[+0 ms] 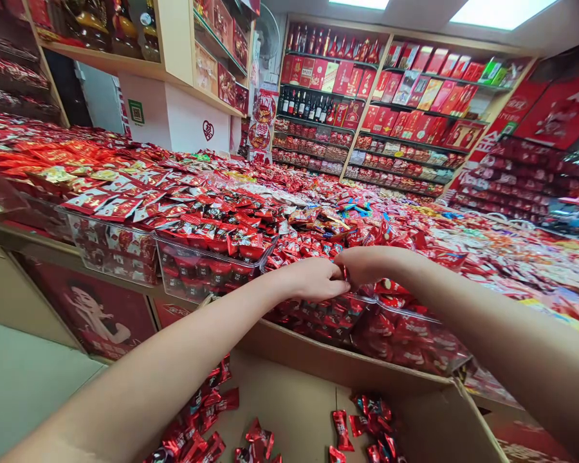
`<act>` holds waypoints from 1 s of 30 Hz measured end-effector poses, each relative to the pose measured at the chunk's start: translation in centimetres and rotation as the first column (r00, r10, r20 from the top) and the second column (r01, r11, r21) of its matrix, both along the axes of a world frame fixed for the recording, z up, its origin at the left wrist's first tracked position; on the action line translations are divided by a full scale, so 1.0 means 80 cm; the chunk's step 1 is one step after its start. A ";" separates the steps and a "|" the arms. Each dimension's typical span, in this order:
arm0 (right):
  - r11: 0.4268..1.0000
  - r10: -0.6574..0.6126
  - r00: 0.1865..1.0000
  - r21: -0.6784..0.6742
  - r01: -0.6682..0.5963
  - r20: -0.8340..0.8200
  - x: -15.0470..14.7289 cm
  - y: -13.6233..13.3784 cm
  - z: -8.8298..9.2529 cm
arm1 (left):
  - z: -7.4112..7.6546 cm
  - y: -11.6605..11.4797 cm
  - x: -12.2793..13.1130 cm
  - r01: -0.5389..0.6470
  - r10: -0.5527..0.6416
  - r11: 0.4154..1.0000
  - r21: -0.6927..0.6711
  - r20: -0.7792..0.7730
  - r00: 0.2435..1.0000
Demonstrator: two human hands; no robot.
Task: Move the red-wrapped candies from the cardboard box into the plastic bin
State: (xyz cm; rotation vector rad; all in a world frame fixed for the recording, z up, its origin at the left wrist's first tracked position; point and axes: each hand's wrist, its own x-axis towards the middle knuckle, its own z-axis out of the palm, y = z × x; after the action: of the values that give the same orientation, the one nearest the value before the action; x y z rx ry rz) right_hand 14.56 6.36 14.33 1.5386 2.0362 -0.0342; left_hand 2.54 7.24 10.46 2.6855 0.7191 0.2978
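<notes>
My left hand (318, 279) and my right hand (361, 263) meet over a clear plastic bin (313, 315) filled with red wrapped candies (302, 247). The left fingers are curled and reach toward the right hand. My right hand bends down beside them, its fingers closed and mostly hidden. Whatever they pinch between them cannot be made out. Below my forearms stands an open cardboard box (289, 379), with loose red twist-wrapped candies (341, 429) scattered on its bottom.
More clear bins of candies (207, 267) line the counter's front edge, and another bin (410, 334) stands to the right. Heaps of wrapped sweets (125, 186) spread behind them. Shelves of bottles and red boxes (332, 77) cover the back wall. Tiled floor (24, 366) shows at left.
</notes>
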 end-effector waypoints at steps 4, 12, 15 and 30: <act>0.996 0.005 1.000 0.091 -0.005 -0.004 -0.001 -0.002 0.004 | -0.001 0.001 0.000 -0.003 0.002 1.000 0.005 0.049 0.999; 0.984 0.030 0.997 0.179 -0.018 -0.069 0.010 0.002 -0.002 | -0.006 0.004 0.000 0.041 -0.041 0.999 0.003 0.074 0.996; 0.976 0.040 0.993 0.217 -0.016 -0.107 0.019 -0.001 -0.002 | -0.006 0.003 -0.001 0.115 -0.113 0.993 -0.030 0.075 0.991; 0.823 0.203 0.949 0.568 -0.030 -0.243 0.028 -0.062 0.002 | 0.000 -0.001 -0.001 0.058 -0.057 0.998 -0.031 0.006 0.998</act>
State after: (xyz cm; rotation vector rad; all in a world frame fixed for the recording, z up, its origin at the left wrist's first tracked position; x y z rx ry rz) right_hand 16.84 1.36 14.50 1.8281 2.5307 0.4504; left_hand 2.48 7.15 10.47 2.6700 0.6385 0.2768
